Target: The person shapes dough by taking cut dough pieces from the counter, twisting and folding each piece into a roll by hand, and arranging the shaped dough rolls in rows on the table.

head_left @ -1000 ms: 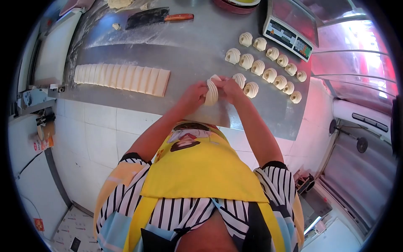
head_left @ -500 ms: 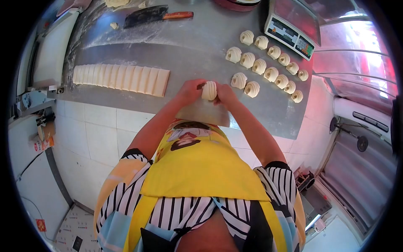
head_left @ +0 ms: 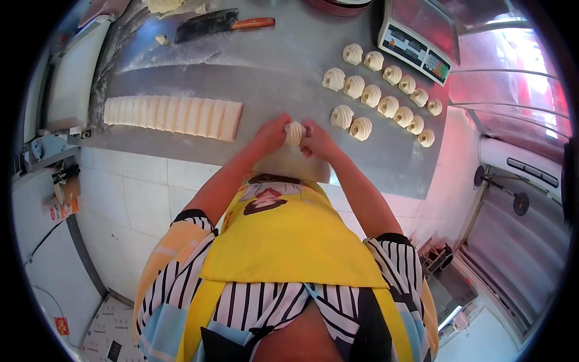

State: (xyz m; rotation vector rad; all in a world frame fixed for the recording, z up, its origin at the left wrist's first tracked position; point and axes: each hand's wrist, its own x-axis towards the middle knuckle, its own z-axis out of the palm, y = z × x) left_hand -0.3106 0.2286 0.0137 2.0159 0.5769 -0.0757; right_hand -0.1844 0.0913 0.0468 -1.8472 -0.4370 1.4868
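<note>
A ridged, twisted piece of dough is held up between my two hands, above the near edge of the metal table. My left hand grips its left side with closed fingers. On the other side, my right hand pinches the dough's right end, fingers curled in. To the left lies a row of cut dough strips, side by side. Rows of shaped dough rolls sit on the right; the closest one to my right hand is a coiled roll.
A cleaver with a wooden handle lies at the back of the floured metal table. Near it are a small dough scrap and a larger dough lump. A digital scale stands at the back right.
The held dough has turned and shifted slightly left and looks more twisted. My right hand has rotated around its end. The strips and finished rolls stay in place.
</note>
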